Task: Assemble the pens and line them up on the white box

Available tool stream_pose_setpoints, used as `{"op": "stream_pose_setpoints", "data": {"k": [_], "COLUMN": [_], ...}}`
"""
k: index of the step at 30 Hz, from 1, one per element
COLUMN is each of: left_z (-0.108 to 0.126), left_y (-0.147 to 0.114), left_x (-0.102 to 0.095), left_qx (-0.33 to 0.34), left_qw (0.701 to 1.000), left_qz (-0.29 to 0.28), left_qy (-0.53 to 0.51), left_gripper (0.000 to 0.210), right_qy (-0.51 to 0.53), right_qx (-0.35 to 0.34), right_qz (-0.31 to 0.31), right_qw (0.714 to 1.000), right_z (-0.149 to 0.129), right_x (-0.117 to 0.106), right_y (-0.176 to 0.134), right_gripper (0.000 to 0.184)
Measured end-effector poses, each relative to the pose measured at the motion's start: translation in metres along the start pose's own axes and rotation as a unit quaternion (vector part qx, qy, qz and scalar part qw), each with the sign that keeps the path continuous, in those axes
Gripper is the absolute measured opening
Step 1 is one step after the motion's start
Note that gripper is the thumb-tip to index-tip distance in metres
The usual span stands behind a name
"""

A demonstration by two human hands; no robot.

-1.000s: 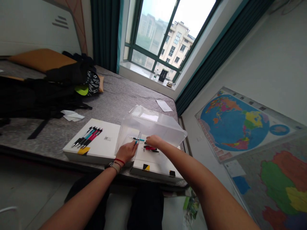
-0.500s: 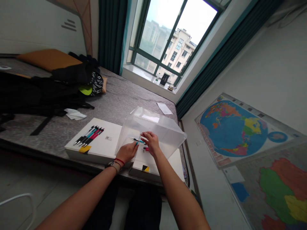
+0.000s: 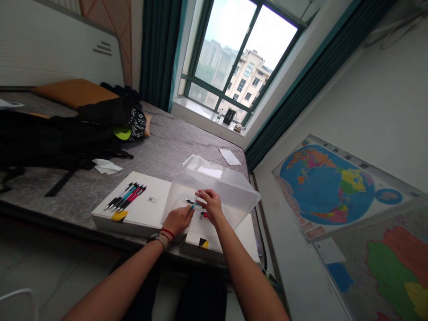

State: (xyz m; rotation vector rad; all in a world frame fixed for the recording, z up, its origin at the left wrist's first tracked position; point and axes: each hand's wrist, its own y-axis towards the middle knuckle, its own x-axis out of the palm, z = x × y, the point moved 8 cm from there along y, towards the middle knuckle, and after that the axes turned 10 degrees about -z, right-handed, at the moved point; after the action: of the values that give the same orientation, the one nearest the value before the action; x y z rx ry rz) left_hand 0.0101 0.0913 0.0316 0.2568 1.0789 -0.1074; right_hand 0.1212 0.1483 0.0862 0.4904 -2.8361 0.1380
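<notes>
My left hand [image 3: 178, 220] is closed around a teal pen part [image 3: 191, 207]. Just right of it, my right hand [image 3: 212, 205] pinches a thin, light piece at the upper end of that part; it is too small to make out clearly. Both hands work in front of a clear plastic box [image 3: 236, 189] with its open side toward me. Close under my fingers lie a dark-and-teal pen piece [image 3: 187, 201] and a red pen part [image 3: 203, 214]. Several pens [image 3: 126, 197], black, teal and red, lie side by side on the left white box [image 3: 160, 189].
A second white box [image 3: 245, 234] stands under the clear box at right. A crumpled tissue [image 3: 107, 166], a black bag [image 3: 50, 138] and a white paper [image 3: 230, 156] lie on the grey bed surface [image 3: 187, 138]. Maps [image 3: 327, 183] hang on the right wall.
The camera view has tilted slightly, so the scene sits a little lower. Both hands stay together, the fingers shifting only slightly around the teal pen part.
</notes>
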Motion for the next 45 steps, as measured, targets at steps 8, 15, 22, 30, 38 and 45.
{"op": "stream_pose_setpoints", "data": {"k": [8, 15, 22, 30, 38, 45], "left_z": [-0.001, -0.001, -0.001, 0.000, 0.000, -0.001], "left_y": [0.000, -0.001, 0.000, -0.001, -0.001, 0.000], "left_x": [0.000, -0.001, -0.001, -0.002, -0.001, -0.001], "left_qx": [-0.002, 0.001, -0.008, 0.000, -0.007, -0.014], "left_qw": [1.000, 1.000, 1.000, 1.000, 1.000, 1.000], "left_qz": [0.005, 0.008, -0.002, 0.007, 0.002, 0.012], "left_qy": [-0.004, -0.002, -0.013, -0.006, 0.007, 0.015], "left_gripper": [0.043, 0.043, 0.043, 0.044, 0.044, 0.044], "right_qy": [-0.027, -0.059, -0.114, -0.134, -0.294, -0.679], "right_qx": [0.001, 0.014, 0.026, 0.020, -0.010, 0.093], "right_qz": [-0.009, -0.018, -0.027, -0.040, 0.046, -0.048], "right_qw": [1.000, 0.998, 0.993, 0.990, 0.955, 0.727], "right_z": [-0.005, -0.003, 0.008, 0.013, -0.048, -0.044], "right_x": [0.002, 0.002, -0.001, -0.003, -0.054, -0.057], "right_y": [0.000, 0.002, 0.000, -0.001, 0.007, 0.016], "right_gripper": [0.034, 0.035, 0.035, 0.034, 0.030, 0.018]}}
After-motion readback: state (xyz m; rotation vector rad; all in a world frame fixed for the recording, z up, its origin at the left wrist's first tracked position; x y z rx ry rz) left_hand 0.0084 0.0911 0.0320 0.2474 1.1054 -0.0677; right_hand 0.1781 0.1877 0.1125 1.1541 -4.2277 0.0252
